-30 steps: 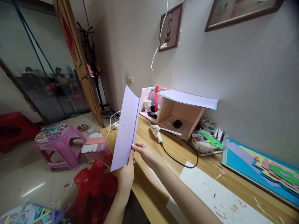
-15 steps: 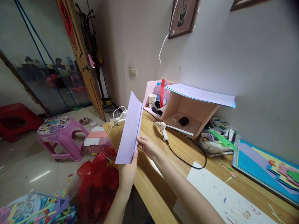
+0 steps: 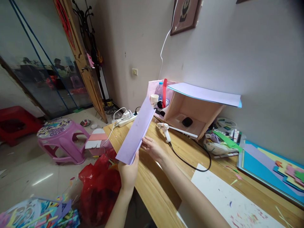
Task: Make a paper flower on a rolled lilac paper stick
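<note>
A long strip of purple craft paper (image 3: 136, 132), with a narrow folded edge along its right side, is held up slantwise over the table's left end. My left hand (image 3: 129, 171) grips its lower end from below, thumb along the folded edge; the other fingers are hidden behind it. Farther up that edge, my right hand (image 3: 150, 147) pinches the fold between thumb and fingertips. Just right of my hands, a white hot glue gun (image 3: 165, 131) with a black cord lies on the wooden table (image 3: 152, 180).
Behind the glue gun stands an open box (image 3: 201, 111) with a purple top. A power strip (image 3: 127, 120) lies at the left corner. To the right are a bowl of scraps (image 3: 217, 144), coloured sheets (image 3: 258, 167) and a white sheet (image 3: 213, 193). A red bag (image 3: 99, 186) and pink stool (image 3: 58, 136) are on the floor.
The purple strip has tilted to the right, its far end swinging lower and rightward. Both hands keep their hold, and the view has shifted slightly.
</note>
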### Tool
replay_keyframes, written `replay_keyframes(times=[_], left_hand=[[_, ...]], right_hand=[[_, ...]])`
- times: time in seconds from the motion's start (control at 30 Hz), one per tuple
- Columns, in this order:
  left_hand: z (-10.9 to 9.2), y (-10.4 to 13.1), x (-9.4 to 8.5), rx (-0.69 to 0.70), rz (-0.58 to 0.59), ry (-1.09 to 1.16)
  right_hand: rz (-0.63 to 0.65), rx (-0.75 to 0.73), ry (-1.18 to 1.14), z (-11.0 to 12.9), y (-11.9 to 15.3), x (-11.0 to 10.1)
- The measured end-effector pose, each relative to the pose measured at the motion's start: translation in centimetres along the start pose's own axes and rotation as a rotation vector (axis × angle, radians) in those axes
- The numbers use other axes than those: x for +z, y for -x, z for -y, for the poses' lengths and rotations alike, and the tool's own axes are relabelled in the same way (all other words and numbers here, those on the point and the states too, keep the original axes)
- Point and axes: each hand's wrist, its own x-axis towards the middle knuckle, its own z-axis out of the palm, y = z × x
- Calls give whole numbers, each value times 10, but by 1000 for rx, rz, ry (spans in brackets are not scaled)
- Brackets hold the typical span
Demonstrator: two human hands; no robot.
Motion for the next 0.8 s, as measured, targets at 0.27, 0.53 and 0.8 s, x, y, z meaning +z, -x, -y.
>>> replay_keyframes(times=[0.27,0.53,0.8], left_hand=[[11,-1,-7,-95,-19,59],[31,-8,-2,-121,49,80],[37,-8,7,-207,108,105]], right_hand=[[-468,98,982,18,41,-54],[-789,-91,1593,40,17,-102],[-742,-149,1384,50,18,-100]])
